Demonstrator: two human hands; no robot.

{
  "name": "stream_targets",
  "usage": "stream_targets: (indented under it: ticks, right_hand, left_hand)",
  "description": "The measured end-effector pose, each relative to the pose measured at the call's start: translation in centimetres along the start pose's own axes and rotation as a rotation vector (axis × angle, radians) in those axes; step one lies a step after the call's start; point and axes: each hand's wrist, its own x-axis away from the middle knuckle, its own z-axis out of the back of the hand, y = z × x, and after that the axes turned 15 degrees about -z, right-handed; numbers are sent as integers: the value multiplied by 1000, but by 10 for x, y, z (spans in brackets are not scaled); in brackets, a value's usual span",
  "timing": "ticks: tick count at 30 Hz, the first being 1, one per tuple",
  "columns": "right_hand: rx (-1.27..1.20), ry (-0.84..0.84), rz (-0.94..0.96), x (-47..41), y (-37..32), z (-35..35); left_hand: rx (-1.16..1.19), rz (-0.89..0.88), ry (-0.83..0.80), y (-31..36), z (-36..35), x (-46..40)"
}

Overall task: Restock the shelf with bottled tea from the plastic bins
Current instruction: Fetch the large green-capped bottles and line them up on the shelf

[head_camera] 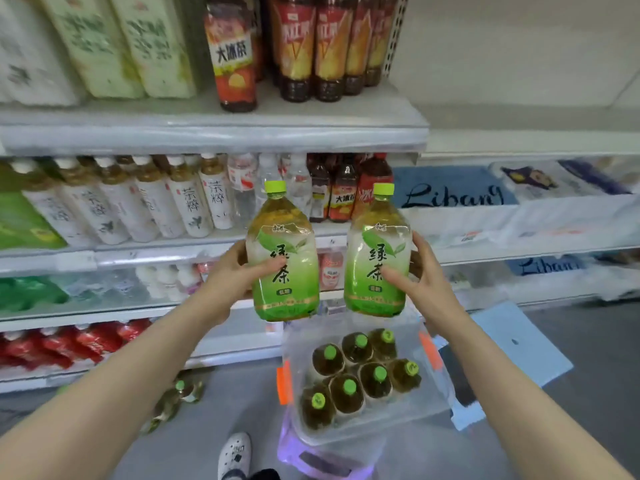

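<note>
My left hand (239, 271) grips a large green tea bottle (284, 258) with a lime cap, held upright in front of the shelves. My right hand (420, 275) grips a second, matching green tea bottle (377, 254) beside it. Both bottles hang in the air above a clear plastic bin (433, 407) on the floor, which holds several more green tea bottles (360, 372) seen from their caps. The shelf unit (214, 136) stands right behind the bottles.
Upper shelves carry white tea cartons, red iced-tea bottles (325, 46) and pale tea bottles (180, 199). A loose green tea bottle (180, 396) lies on the floor by the shelf base. A blue bin lid (516, 344) lies right of the bin. My white shoe (235, 455) is below.
</note>
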Motion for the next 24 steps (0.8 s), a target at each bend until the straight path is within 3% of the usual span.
stream_targets:
  ticks: [14, 24]
  right_hand:
    - [-121, -113, 413, 3, -226, -35]
    - [-209, -167, 518, 15, -351, -153]
  left_hand:
    - [5, -423, 129, 197, 86, 0]
    - [-42, -549, 242, 259, 217, 17]
